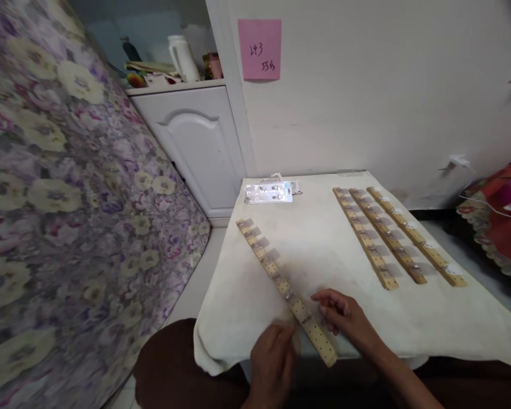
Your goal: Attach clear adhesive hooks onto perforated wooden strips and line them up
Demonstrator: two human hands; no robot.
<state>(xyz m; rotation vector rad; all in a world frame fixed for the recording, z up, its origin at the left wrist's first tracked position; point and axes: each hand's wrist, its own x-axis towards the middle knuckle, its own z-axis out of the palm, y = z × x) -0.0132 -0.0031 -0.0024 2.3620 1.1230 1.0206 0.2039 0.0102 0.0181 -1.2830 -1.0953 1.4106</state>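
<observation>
A long wooden strip [276, 278] with holes and small metal clips lies diagonally on a white cloth-covered table [323, 244]. My left hand [272, 355] is at the strip's near end on its left side, fingers curled against it. My right hand [344, 318] rests on the cloth just right of the same end, fingertips bent and touching the strip's edge. What the fingers pinch, if anything, is too small to see.
Three more wooden strips [394, 236] lie side by side at the table's right. A clear blister pack [270, 192] lies at the far edge. A flowered mattress [68, 187] stands to the left, a white cabinet [196, 147] behind, a pink note [259, 48] on the wall.
</observation>
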